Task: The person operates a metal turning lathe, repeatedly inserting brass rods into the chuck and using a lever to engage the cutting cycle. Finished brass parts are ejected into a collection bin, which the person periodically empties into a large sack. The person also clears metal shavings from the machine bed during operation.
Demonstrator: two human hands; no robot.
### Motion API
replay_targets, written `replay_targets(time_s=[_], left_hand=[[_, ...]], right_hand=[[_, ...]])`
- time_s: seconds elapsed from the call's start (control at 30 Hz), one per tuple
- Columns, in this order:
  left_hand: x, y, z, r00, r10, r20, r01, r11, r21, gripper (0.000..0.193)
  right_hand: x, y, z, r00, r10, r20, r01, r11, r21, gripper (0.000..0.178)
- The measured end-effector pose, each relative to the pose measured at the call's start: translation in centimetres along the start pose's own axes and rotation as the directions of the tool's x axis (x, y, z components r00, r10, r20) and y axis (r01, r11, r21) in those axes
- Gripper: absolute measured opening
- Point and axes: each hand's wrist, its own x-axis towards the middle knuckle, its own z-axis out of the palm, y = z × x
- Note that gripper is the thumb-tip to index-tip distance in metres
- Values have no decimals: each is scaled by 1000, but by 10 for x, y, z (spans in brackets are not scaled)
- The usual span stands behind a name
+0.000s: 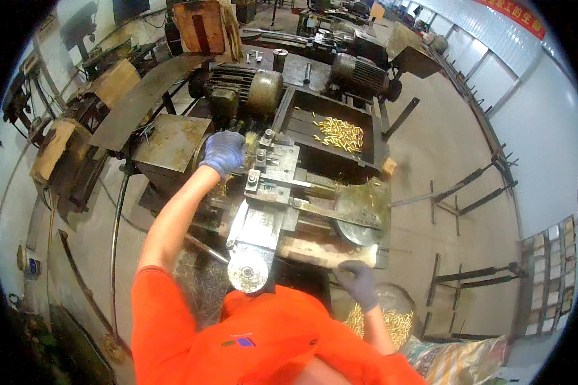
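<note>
My left hand (225,153), in a blue glove, is at the left side of a metal lathe-like machine (273,170). Its fingers are curled closed, and what they hold is hidden. A pale bristly tuft (251,138) shows just beside the fingertips. My right hand (358,284), in a dark grey glove, hovers near a wooden board (324,252) at the machine's front right. The fingers of that hand bend inward; anything between them is too small to make out. Below it, a round basin (401,296) holds many small brass-coloured pieces (392,326).
A dark metal tray (295,131) behind the machine bears more brass-coloured pieces (341,135). Two electric motors (263,92) stand at the back. A round metal disc (359,232) sits at the machine's right. A woven sack (459,360) lies at lower right, and metal stands (478,277) are on the floor.
</note>
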Motion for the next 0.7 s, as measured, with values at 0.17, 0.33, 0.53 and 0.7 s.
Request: replay_targets(time_s=[0.17,0.33,0.53,0.7], left_hand=[[5,-7,0,1000,-20,6,20,1000,17,19],[1,-12,-12,966,-11,-258,-20,993,-118,25],[-43,-47,-60,884,-5,-467,-125,961,-246,28],[-97,-88,-78,975,-107,-193,125,989,79,35]], right_hand=[[-1,-4,-2,999,-54,2,54,997,-58,22],[-4,-7,-4,999,-50,17,50,998,-23,23],[-30,22,-24,965,243,-100,-235,968,87,34],[-46,63,-65,879,406,-249,-422,906,-14,40]])
